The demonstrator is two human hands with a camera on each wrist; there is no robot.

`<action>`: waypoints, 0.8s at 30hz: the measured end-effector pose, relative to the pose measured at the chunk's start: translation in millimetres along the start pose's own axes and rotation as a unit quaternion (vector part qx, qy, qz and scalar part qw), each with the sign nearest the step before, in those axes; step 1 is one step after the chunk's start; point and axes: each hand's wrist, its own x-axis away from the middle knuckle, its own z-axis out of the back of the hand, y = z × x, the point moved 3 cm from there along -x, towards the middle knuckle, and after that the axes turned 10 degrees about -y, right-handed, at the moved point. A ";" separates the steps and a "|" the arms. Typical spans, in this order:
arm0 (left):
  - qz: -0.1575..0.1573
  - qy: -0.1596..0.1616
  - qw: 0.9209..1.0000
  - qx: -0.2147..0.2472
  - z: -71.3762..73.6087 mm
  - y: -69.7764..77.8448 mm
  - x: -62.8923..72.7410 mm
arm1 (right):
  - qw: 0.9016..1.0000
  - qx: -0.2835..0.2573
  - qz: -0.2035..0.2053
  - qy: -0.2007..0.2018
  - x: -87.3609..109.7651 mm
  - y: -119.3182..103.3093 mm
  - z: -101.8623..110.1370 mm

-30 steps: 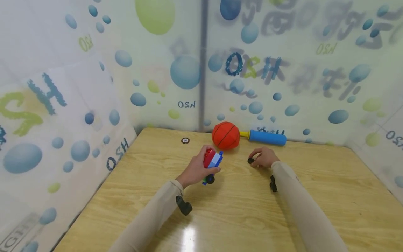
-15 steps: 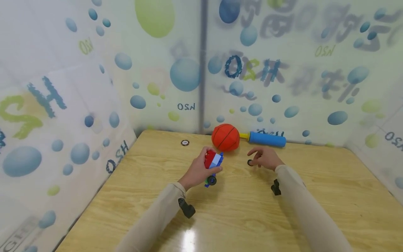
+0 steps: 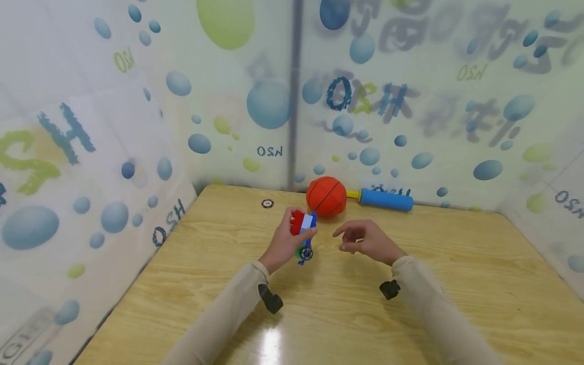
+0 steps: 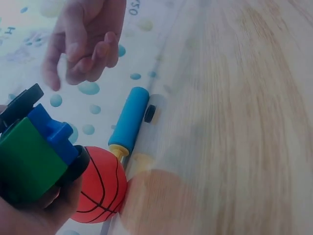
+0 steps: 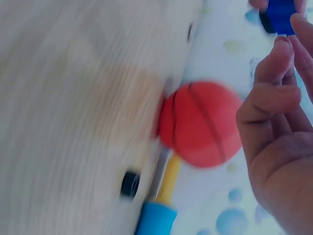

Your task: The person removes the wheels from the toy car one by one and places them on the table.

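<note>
Left hand [image 3: 282,243]: fingers curled round a block toy [image 3: 308,222], thumb laid across the side facing the head camera. Toy sits within the grip, raised off the counter [image 3: 347,314]. Red, white and blue parts show at the top; green and a black wheel [image 3: 306,253] at the lower end, below the thumb.

Right hand [image 3: 371,243]: fingers partly bent, thumb and index finger apart, nothing held. They point toward the toy; head view shows a gap. In the right wrist view the fingertips overlap the toy's blue part in line of sight.

Black round piece [image 5: 130,184]: on the counter, well apart from the right fingers, near the pump.

Beyond the left fingers and a little to their right: red ball [image 3: 326,196] with black lines. Beyond the right fingers: blue pump [image 3: 387,199], its yellow end directed at the ball; contact cannot be told. Beyond and left of the left fingers: round chip [image 3: 267,204], dark rim, pale centre, flat on the counter.

Behind each hand's fingers, at the wrist: beige sleeve [image 3: 219,314] and black wrist device [image 3: 270,298]. Farthest beyond both: patterned wall covering [image 3: 228,101].
</note>
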 end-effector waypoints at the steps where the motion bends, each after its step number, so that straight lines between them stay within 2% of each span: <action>1: -0.004 0.001 1.000 0.010 -0.2 0.2 0.1 | 1.000 -0.004 0.010 -0.007 -1.0 -4.8 -5.3; 6: -0.023 0.004 0.999 0.047 -3.2 4.3 0.3 | 0.998 -0.020 0.053 -0.033 -7.6 -23.0 -28.2; 11: -0.039 0.008 0.995 0.087 -6.4 10.3 -1.4 | 0.997 -0.024 0.064 -0.038 -12.9 -30.7 -41.9; 19: -0.041 0.010 0.991 0.124 -7.0 12.1 -3.1 | 0.998 0.010 0.053 -0.018 -18.6 -35.8 -54.4; 24: -0.053 0.013 0.990 0.131 -7.7 9.2 -2.4 | 0.998 0.001 0.058 0.015 -20.5 -37.6 -59.2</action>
